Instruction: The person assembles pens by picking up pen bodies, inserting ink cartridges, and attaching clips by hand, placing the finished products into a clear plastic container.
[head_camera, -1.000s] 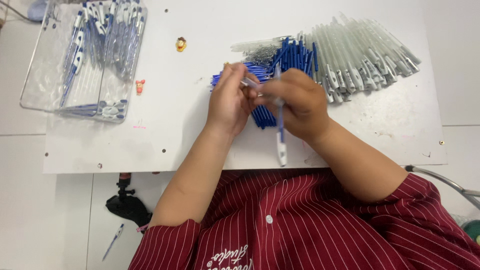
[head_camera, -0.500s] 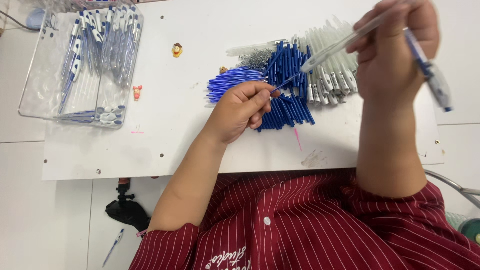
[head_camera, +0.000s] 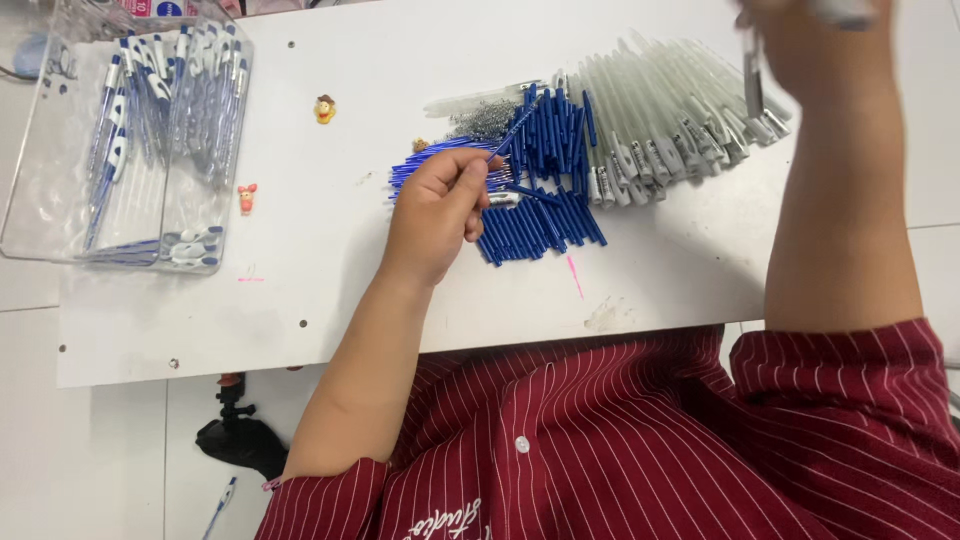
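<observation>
My left hand (head_camera: 432, 218) rests on the white board and pinches a thin blue refill (head_camera: 512, 130) that points up and to the right over the parts. Under its fingertips lie a fan of thin blue refills (head_camera: 425, 160) and a heap of dark blue pen pieces (head_camera: 545, 200). My right hand (head_camera: 815, 35) is raised at the top right edge, blurred and partly out of frame. It grips a clear pen barrel (head_camera: 752, 75) that hangs down over the pile of clear barrels (head_camera: 660, 110).
A clear plastic tray (head_camera: 60, 215) at the far left holds several assembled blue-and-white pens. A small heap of metal springs (head_camera: 485, 120) lies beside the blue pieces. Two tiny figurines (head_camera: 324, 108) (head_camera: 246, 197) sit on the white board (head_camera: 300, 290). A black stand (head_camera: 235, 435) is on the floor below.
My right hand has lifted further up and right with the clear barrel, partly leaving the frame. My left hand now holds a blue refill angled upward over the pile.
</observation>
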